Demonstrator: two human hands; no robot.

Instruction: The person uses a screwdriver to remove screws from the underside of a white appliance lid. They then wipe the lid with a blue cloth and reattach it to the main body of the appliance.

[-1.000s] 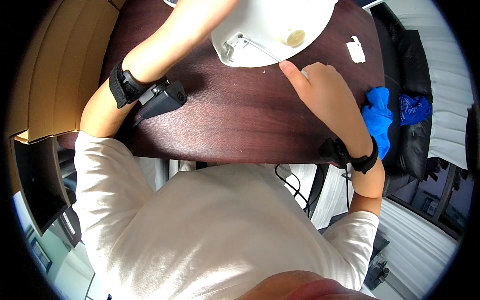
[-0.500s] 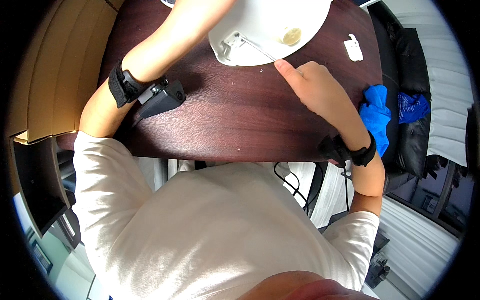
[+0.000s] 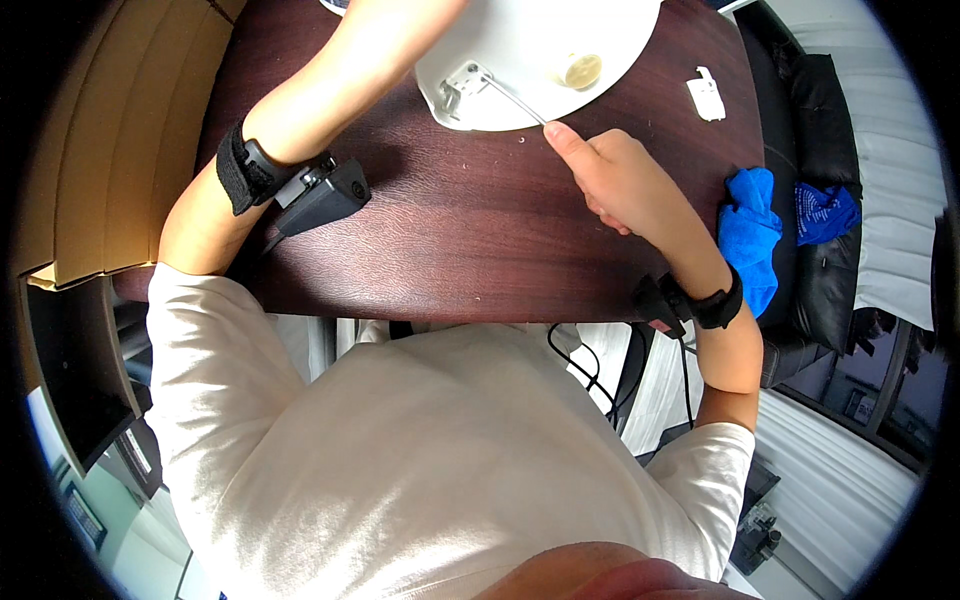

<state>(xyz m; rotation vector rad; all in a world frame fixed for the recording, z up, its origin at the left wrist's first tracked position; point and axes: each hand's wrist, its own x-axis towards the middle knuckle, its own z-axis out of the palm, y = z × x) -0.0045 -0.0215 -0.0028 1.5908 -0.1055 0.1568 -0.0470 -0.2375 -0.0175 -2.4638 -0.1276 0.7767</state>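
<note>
A large curved white plastic piece (image 3: 515,40) lies at the top, with a bracket fitting (image 3: 462,82) and a round yellowish cap (image 3: 582,70) inside. My right hand (image 3: 610,175) grips a thin metal rod tool (image 3: 512,98) whose far end meets the fitting; my thumb lies along its near end, and its handle is hidden by the hand. My left forearm (image 3: 340,80) reaches out through the top edge, so that hand is out of sight. A small white part (image 3: 707,100) lies right of the curved piece.
The dark wooden table (image 3: 450,260) has a blue cloth (image 3: 750,240) at its right. Black wrist devices (image 3: 322,198) are strapped to both arms. A cardboard panel (image 3: 110,130) stands left; a black sofa (image 3: 830,280) with another blue cloth (image 3: 825,215) is beyond the right edge.
My right hand and wrist have shifted slightly left, and the curled lower fingers now show beneath the hand. The rod still meets the fitting. My left forearm has barely moved.
</note>
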